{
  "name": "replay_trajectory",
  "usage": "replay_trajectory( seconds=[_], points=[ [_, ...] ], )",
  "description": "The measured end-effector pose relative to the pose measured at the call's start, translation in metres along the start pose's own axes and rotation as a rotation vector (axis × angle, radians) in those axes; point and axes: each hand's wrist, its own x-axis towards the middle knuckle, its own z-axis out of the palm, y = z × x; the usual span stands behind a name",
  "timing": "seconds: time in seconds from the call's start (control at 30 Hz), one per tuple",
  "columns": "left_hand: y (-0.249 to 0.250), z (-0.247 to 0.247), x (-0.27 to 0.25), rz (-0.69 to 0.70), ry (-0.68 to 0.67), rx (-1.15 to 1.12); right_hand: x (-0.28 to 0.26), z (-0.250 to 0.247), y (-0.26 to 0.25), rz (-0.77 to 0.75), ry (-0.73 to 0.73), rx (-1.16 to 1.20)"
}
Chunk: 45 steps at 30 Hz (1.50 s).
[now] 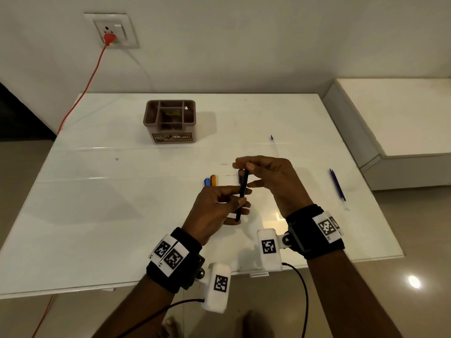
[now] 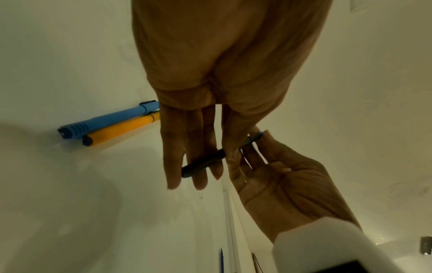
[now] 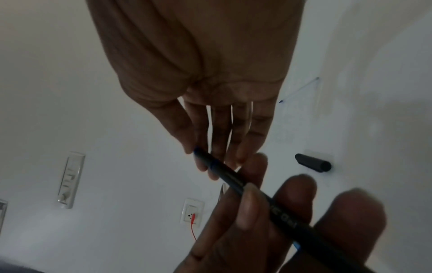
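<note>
left hand [image 1: 214,211]: grips the black pen [image 1: 242,196] low on its barrel, frame centre.
right hand [image 1: 271,181]: pinches the pen's upper end.
step: likely working that end; hold the barrel steady, twist in line.
cap [image 3: 313,163]: loose on the table [image 1: 122,203], right of frame.

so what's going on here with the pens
A person holds a black pen in both hands above the white table. The left hand grips its barrel; the right hand pinches the top end. A black cap lies on the table, as do a blue pen and an orange pen, side by side. The brown organizer stands at the back.
</note>
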Motion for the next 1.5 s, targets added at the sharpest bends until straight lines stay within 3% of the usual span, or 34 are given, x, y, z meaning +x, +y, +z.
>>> replay_trajectory(
  seconds=[0.27, 0.47, 0.73, 0.97, 1.37, 1.5],
  points=[
    [-0.005, 0.0, 0.001, -0.003, -0.018, 0.038, 0.0, 0.002, 0.001, -0.034, 0.185, 0.016],
    [-0.002, -0.002, 0.002, -0.003, -0.01, 0.028, 0.0, 0.005, 0.0, 0.002, 0.034, 0.067],
    [-0.006, 0.0, 0.001, -0.01, 0.0, 0.033, -0.003, 0.001, -0.004, -0.036, 0.178, 0.013],
    [-0.003, -0.002, 0.001, -0.018, 0.004, 0.009, -0.001, 0.007, -0.001, 0.017, 0.033, 0.061],
    [-0.006, 0.003, -0.002, -0.006, 0.056, 0.039, -0.003, 0.011, 0.0, -0.012, 0.243, 0.039],
    [-0.003, 0.001, -0.001, -0.015, 0.062, 0.06, -0.004, 0.014, 0.0, 0.034, 0.207, 0.031]
  ],
)
